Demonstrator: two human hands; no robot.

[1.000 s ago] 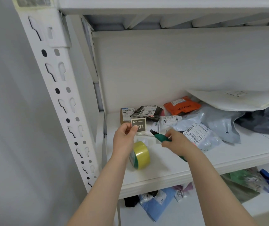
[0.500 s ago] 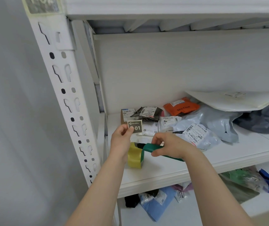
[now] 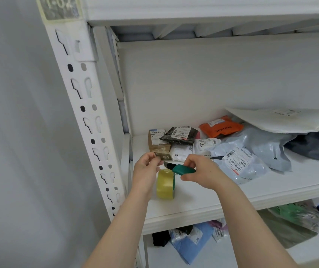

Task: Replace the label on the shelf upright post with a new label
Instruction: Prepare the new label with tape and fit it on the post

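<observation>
Over the shelf (image 3: 232,192), left hand (image 3: 145,171) pinches label (image 3: 163,156), right hand (image 3: 201,171) grips cutter (image 3: 183,169)

L hand (image 3: 145,172) bare | R hand (image 3: 201,172) bare | 2 forearms (image 3: 127,219) bare to frame edge

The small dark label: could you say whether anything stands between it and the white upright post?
Nothing visible stands between the small dark label, pinched by the left hand, and the white slotted post.

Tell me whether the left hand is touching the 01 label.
Touching. The head view shows the left hand pinching the 01 label by its left edge.
</observation>
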